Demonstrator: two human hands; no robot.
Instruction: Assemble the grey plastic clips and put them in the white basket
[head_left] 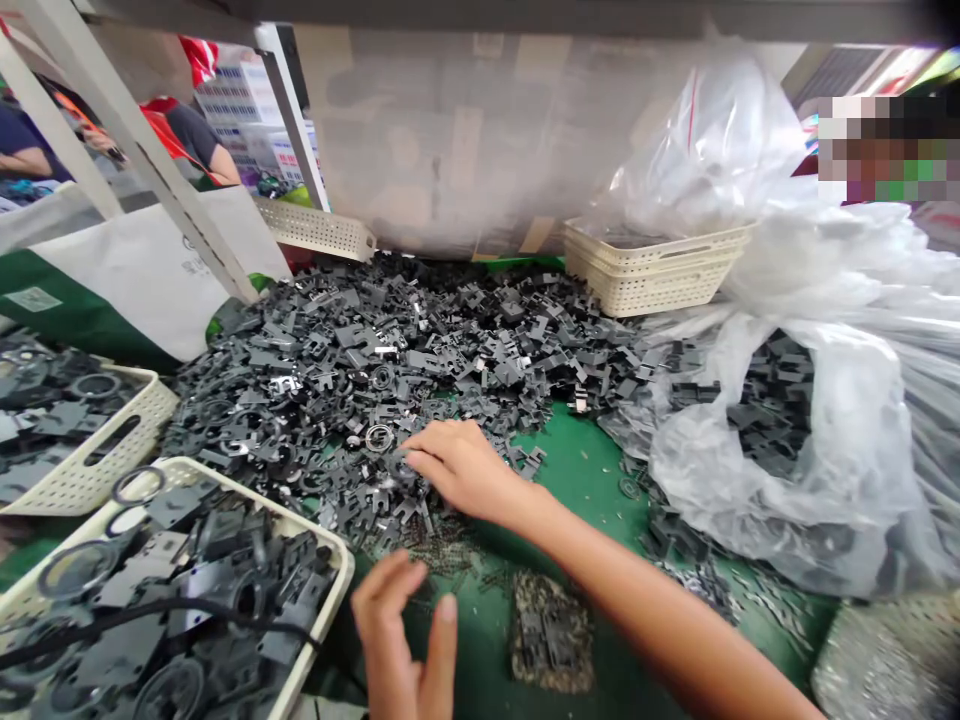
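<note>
My right hand (465, 468) reaches over the near edge of a big heap of small dark grey plastic parts (352, 340). Its thumb and fingertips come close together among the pieces, and whatever they pinch is too small to make out. A pale ring (379, 438) lies just left of those fingertips. Lower down, my left hand (405, 640) is raised over the green tabletop (480, 640), its fingers bent and the thumb apart, with nothing visible between them. To its right sits a speckled block (553, 632) bearing dark flat parts.
Cream baskets (341, 565) (97, 445) of dark parts stand at left. Stacked baskets (652, 280) are at the back right. A clear plastic bag (855, 470) holding dark pieces lies on the right. Small metal bits (765, 600) are scattered near it. A shelf post (150, 150) slants at left; people are beyond.
</note>
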